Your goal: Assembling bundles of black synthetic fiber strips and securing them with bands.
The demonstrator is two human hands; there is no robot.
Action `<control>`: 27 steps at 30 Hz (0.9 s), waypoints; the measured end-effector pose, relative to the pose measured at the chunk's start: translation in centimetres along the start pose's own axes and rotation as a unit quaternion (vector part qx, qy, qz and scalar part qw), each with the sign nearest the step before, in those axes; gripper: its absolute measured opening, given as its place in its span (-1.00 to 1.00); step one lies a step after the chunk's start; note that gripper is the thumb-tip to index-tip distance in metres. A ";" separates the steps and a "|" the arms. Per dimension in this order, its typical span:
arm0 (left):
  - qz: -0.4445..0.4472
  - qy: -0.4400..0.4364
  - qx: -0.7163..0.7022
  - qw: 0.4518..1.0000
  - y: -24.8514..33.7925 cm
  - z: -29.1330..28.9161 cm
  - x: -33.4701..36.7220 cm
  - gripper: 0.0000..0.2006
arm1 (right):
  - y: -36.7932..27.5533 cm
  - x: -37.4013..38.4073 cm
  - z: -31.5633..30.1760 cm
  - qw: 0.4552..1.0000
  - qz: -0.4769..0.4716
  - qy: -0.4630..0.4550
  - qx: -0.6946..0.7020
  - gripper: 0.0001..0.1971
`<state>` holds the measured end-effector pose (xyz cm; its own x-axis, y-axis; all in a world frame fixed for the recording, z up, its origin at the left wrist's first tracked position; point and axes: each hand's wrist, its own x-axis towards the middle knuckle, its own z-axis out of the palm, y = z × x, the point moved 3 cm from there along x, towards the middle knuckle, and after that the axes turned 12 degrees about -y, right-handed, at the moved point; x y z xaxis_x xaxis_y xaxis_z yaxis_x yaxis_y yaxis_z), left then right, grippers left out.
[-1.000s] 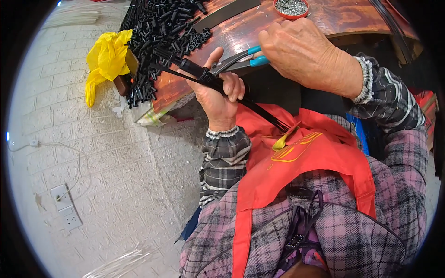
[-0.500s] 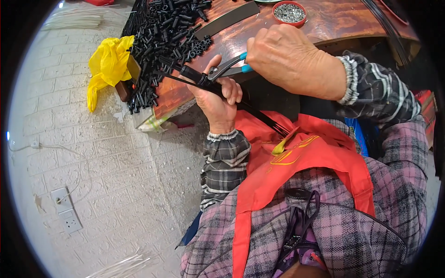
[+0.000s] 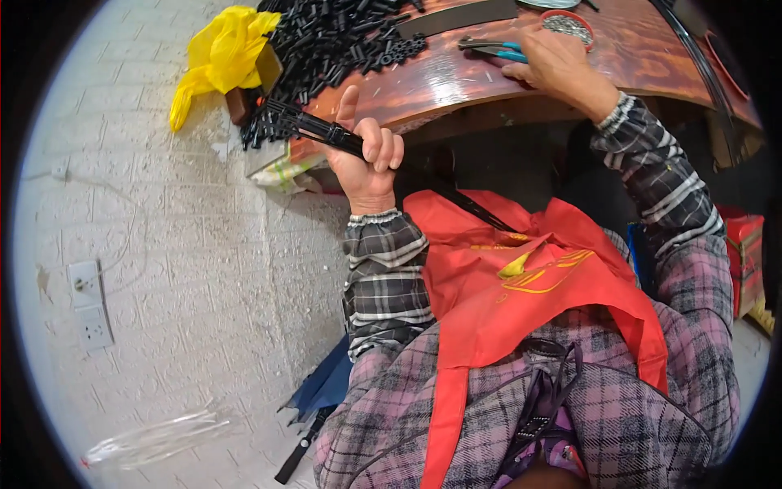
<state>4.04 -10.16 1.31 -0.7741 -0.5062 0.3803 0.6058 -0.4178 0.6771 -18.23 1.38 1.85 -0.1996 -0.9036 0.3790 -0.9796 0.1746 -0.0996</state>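
My left hand (image 3: 368,167) is closed round a bundle of thin black ribs (image 3: 324,130), which looks like an umbrella frame. Its index finger points up, free of the bundle. From the fist, the dark rods run down toward the red apron (image 3: 464,269) on my lap. Over the table, my right hand (image 3: 562,65) holds pliers with blue handles (image 3: 511,54), their jaws pointing left. That hand is right beside a red dish of small silvery metal pieces (image 3: 568,28); its fingertips are partly hidden.
A heap of black plastic parts (image 3: 342,41) covers the left of the wooden table (image 3: 444,81), beside a dark flat strip (image 3: 460,16). A yellow plastic bag (image 3: 228,53) hangs at the table's left end. Long black rods (image 3: 700,73) lie at the right.
My right hand has moved away from the bundle, up and right to the red dish, taking the pliers along. My left hand still grips the bundle, slightly lower in view.
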 end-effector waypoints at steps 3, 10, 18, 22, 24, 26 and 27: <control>0.010 -0.058 -0.030 0.998 1.0 -0.1 -0.3 -0.34 | -0.7 -0.4 -0.1 0.998 -0.031 0.056 0.009 -0.69; 0.038 -0.124 -0.057 0.990 2.8 -0.5 -1.4 -0.50 | -8.0 -4.9 -1.5 0.946 -0.145 -0.065 0.283 -0.90; 0.073 -0.113 0.013 0.991 6.0 -0.6 -0.7 -0.34 | -10.7 -12.2 4.1 0.777 -0.149 -0.479 0.380 -0.75; 0.140 -0.023 0.161 0.977 12.2 1.3 -0.3 -0.37 | -10.2 -14.7 7.0 0.707 -0.158 -0.537 0.431 -0.70; 0.204 0.035 0.137 0.969 15.2 1.7 -1.0 -0.44 | -10.5 -13.1 6.1 0.703 -0.131 -0.576 0.396 -0.68; 0.266 0.031 0.030 0.963 15.4 3.4 -1.2 -0.56 | -11.4 -12.6 6.3 0.756 -0.093 -0.439 0.476 -0.55; 0.290 0.025 -0.035 0.956 14.7 4.2 -1.1 -0.63 | -11.5 -12.0 5.7 0.769 -0.095 -0.361 0.519 -0.49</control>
<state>13.06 -12.58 13.49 -0.2946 -0.7028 0.6475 0.9431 -0.1044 0.3157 -4.40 8.02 -6.79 0.3768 -0.9214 -0.0952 -0.3671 -0.0542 -0.9286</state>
